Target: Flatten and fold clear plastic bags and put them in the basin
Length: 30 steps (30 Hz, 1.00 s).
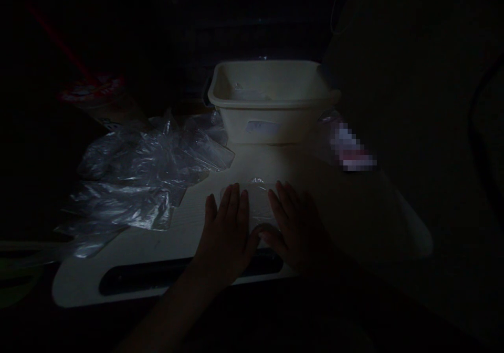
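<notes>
Both hands lie palm down near the front of a small white table [161, 245], fingers stretched out and pointing away from me. Under them is a clear plastic piece [260, 206], probably a flat bag or film, with a shiny round spot at its far edge. My left hand [228, 227] presses on its left part, fingers slightly apart. My right hand [295, 224] covers its right part, and the two thumbs come close together at the near side. The dim light hides what lies under the palms.
A white plastic tub [271, 119] with a label stands behind the hands, a few small items inside. Crumpled clear plastic bags [145, 169] heap on the left. A drink cup [114, 106] with a red straw stands beyond them. A pixelated pink-white packet [352, 151] lies right.
</notes>
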{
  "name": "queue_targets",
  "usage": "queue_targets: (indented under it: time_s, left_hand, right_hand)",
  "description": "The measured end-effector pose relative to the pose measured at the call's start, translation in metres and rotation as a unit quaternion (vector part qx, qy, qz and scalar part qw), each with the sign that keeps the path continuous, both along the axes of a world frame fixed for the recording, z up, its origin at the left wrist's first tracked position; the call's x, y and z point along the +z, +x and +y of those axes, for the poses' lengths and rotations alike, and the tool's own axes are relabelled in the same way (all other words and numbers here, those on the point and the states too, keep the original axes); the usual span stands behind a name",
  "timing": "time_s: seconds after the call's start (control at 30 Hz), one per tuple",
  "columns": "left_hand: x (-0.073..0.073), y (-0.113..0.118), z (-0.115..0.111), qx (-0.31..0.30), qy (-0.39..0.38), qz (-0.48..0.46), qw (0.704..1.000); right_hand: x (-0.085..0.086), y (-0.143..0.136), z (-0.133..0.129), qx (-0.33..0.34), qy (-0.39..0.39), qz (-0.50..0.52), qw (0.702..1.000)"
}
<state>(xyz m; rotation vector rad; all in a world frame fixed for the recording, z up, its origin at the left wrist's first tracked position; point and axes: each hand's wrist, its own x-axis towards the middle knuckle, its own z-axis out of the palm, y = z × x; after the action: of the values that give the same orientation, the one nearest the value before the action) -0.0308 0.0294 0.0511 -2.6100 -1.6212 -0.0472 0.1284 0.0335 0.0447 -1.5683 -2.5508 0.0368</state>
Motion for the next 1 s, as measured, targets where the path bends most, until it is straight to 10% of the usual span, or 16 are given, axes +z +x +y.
queue_targets:
  time_s: [1.0]
  left_hand:
    - [-0.002,0.001,0.0,0.007,0.002,-0.029,1.0]
  right_hand:
    - [-0.008,0.014,0.005,0.005,-0.006,0.153,0.988]
